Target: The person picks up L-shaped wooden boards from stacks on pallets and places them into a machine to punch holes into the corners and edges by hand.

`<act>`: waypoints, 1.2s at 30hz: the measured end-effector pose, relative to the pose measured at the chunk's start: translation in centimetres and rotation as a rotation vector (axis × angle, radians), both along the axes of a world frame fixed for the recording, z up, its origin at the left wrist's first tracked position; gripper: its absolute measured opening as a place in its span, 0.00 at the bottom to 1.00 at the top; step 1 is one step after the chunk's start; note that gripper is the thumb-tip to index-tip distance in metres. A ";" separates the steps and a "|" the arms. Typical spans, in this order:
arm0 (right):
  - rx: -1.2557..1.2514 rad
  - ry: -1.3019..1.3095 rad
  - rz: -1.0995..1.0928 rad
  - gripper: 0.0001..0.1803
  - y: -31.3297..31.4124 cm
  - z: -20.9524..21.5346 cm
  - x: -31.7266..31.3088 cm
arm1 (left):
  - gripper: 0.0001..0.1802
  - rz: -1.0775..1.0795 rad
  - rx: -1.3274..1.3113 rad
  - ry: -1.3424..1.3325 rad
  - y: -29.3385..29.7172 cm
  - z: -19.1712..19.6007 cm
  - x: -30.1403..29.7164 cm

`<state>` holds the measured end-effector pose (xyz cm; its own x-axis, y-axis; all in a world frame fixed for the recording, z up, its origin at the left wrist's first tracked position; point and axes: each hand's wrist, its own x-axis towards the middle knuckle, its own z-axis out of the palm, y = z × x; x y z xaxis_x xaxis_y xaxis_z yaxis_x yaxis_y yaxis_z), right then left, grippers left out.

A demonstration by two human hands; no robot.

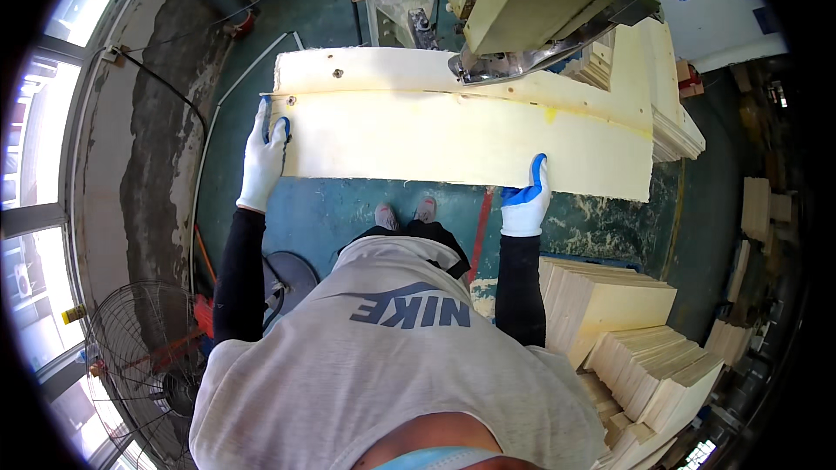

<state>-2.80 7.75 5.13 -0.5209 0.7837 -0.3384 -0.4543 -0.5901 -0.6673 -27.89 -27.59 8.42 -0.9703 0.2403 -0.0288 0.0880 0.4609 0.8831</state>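
Front board (418, 135): runs lengthwise left to right, right end slightly nearer the body.
Board's place: reaches from left hand (265, 161) rightward past right hand (528, 198), mostly ahead of both.
Left grip: clamped on the board's left end, thumb on top.
Right grip: clamped on near edge, thumb on top.
Counts: one front board, two gloved hands, one machine head (531, 4) beyond right hand, one fan (178, 392) behind left hand.
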 end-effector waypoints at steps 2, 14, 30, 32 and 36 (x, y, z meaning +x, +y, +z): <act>0.001 0.017 -0.004 0.19 0.0 -0.6 -0.1 | 0.33 0.001 -0.088 -0.151 0.3 -0.3 -0.9; 0.059 0.101 -0.163 0.30 6.2 1.1 4.9 | 0.32 -0.044 0.027 -0.068 0.7 -1.4 -5.2; 0.136 0.017 -0.123 0.28 8.2 -0.1 8.2 | 0.34 -0.173 0.623 -0.313 -1.2 1.0 -4.1; 0.115 0.021 -0.109 0.28 8.6 0.3 7.7 | 0.37 -0.218 0.890 -0.335 -2.7 -0.6 -1.9; 0.109 0.026 -0.127 0.27 9.5 -0.3 7.9 | 0.44 -0.360 1.292 -0.681 2.0 -4.8 6.3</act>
